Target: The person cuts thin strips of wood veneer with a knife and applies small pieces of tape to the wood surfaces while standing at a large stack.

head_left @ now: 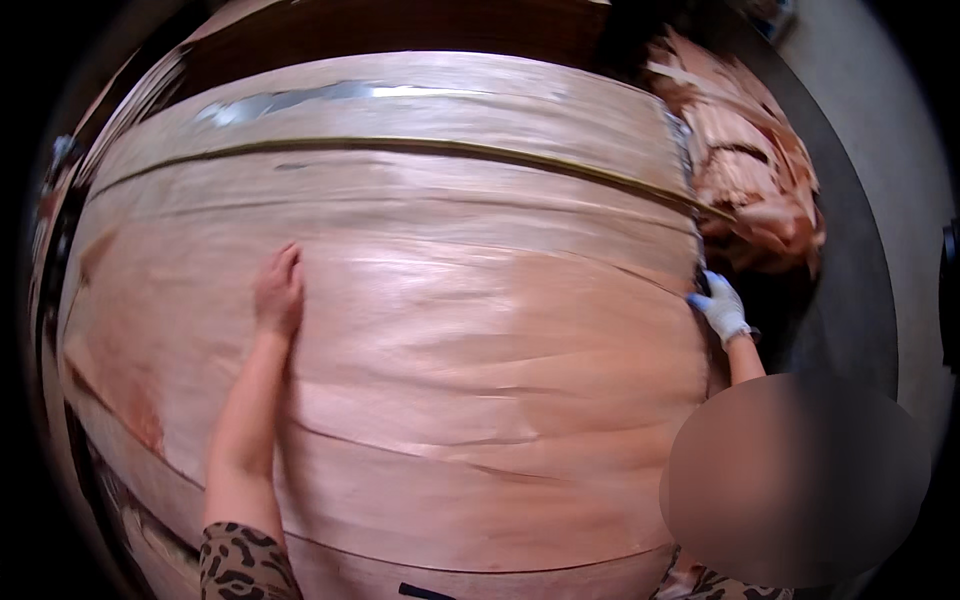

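Observation:
Broad sheets of thin reddish wood veneer lie in a wide pile in front of me, rippled and overlapping. My left hand, bare, rests over the left part of the top sheet, its fingers stretched forward and slightly blurred. At the pile's right edge is my right hand, in a white glove with blue fingertips. Its fingers close near a small dark thing by the edge, and I cannot make out what they hold. A blurred patch hides most of that forearm; a patterned sleeve shows below it.
A long, thin yellowish strip crosses the pile's far part. Beyond it is a shiny grey patch. Crumpled veneer scraps are heaped at the far right beside the grey floor. A short black strip is at the near edge.

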`<action>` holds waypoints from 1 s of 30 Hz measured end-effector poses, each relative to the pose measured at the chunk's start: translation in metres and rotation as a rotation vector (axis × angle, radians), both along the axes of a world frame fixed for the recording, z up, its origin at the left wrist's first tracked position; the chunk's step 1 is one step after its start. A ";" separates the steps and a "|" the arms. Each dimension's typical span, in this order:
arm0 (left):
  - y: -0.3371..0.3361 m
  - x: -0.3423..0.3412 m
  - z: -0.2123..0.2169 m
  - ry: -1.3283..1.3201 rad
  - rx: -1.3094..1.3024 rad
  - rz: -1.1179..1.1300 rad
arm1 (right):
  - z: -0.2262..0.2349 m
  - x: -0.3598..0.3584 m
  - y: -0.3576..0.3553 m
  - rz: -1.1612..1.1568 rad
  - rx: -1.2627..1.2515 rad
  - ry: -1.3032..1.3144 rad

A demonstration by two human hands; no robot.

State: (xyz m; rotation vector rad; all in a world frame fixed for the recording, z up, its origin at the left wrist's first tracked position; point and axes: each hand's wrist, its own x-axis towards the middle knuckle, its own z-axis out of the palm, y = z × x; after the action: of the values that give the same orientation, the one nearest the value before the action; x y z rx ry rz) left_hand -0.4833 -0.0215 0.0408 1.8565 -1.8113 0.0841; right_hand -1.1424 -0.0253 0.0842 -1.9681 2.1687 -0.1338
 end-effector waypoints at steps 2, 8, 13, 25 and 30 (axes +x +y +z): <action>0.004 0.009 0.000 -0.034 -0.055 -0.009 | 0.000 0.007 -0.006 -0.043 0.120 -0.123; 0.008 0.017 -0.008 -0.024 -0.110 -0.005 | 0.066 0.023 -0.048 -0.070 -0.320 -0.741; 0.006 0.015 -0.010 0.014 -0.159 -0.019 | 0.262 0.122 -0.037 -0.195 -0.675 -0.946; -0.050 0.060 0.016 0.284 0.118 -0.055 | 0.111 0.354 0.079 0.765 0.269 -0.353; -0.079 0.079 0.026 0.213 0.447 -0.181 | 0.006 0.411 0.078 0.724 0.335 -0.242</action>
State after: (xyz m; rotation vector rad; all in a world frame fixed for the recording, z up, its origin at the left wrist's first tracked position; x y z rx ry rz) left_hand -0.4043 -0.1004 0.0667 1.8854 -1.9447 -0.6071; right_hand -0.7319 0.0530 0.0897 -2.2396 1.1460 0.0970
